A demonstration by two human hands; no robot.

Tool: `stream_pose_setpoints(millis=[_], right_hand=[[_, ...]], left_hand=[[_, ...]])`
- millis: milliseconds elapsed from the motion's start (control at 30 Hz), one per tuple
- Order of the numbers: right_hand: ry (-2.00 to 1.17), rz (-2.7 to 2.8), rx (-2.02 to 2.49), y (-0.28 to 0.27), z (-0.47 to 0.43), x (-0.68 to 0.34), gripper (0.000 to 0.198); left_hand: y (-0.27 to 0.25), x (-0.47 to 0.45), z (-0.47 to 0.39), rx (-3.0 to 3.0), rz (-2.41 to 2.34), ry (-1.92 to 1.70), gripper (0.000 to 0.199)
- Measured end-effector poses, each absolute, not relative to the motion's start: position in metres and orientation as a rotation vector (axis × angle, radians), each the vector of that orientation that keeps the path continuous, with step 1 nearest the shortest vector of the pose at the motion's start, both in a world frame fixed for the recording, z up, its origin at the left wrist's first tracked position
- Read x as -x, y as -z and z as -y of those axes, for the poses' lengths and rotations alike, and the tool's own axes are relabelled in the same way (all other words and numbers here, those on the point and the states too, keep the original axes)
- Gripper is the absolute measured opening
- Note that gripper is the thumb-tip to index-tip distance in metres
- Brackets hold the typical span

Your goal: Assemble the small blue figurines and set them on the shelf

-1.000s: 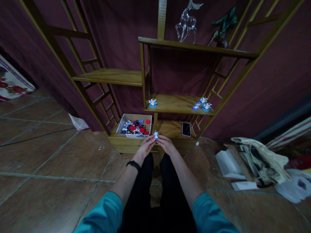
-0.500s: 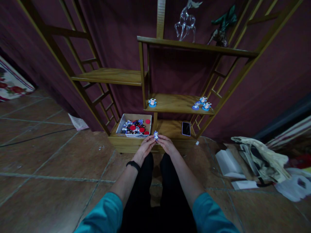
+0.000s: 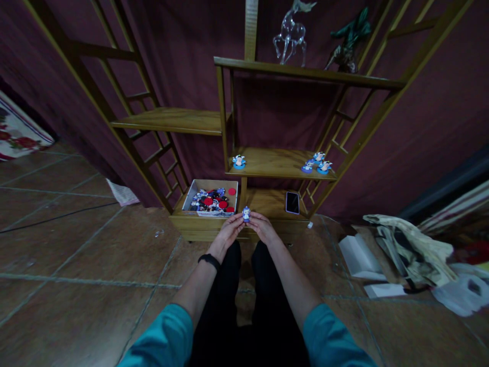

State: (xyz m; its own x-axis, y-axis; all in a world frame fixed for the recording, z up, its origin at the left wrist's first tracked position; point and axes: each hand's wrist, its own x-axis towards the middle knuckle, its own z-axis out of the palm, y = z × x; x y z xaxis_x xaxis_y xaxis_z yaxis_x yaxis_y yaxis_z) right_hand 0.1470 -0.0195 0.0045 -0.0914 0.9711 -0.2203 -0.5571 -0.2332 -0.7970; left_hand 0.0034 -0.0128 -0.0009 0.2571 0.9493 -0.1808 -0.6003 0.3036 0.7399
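A small purple-and-white figurine (image 3: 246, 214) is held upright between my two hands, in front of the low shelf's edge. My left hand (image 3: 230, 229) pinches it from the left, and my right hand (image 3: 262, 226) grips it from the right with the fingertips. Just beyond my left hand, an open box (image 3: 186, 202) holds a jumble of small figurines and red discs. On the shelf above, one blue-based figurine (image 3: 239, 162) stands at the left end. Several similar figurines (image 3: 324, 166) cluster at the right end.
A phone (image 3: 292, 202) lies on the low shelf (image 3: 263, 201) at right. Higher up stand a clear glass deer (image 3: 292, 33) and a green-and-brown statue (image 3: 349, 43). On the floor to the right are white boxes (image 3: 361, 257), a cloth bag (image 3: 414, 250) and a plastic bag (image 3: 464, 289).
The figurine has turned slightly between my fingers and shows more of its front. Both hands stay in nearly the same place.
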Motion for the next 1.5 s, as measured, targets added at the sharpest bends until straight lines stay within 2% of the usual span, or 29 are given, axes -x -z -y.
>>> stream_pose_setpoints(millis=[267, 867, 1100, 1500], right_hand=[[-1.604, 0.613, 0.903, -0.0023, 0.0182, -0.1493, 0.023], [-1.639, 0.627, 0.855, -0.0036, 0.0198, -0.1469, 0.033], [-1.645, 0.689, 0.85, -0.0037, 0.0214, -0.1455, 0.03], [-1.658, 0.734, 0.874, -0.0094, 0.0229, -0.1457, 0.032]], left_hand=[[0.0024, -0.0015, 0.0123, -0.575, -0.653, -1.135, 0.027], [0.0007, -0.002, 0.014, -0.534, -0.637, -1.165, 0.021], [0.0012, -0.0027, 0.0127, -0.535, -0.626, -1.179, 0.017], [-0.0032, -0.0032, 0.0139, -0.593, -0.632, -1.125, 0.03]])
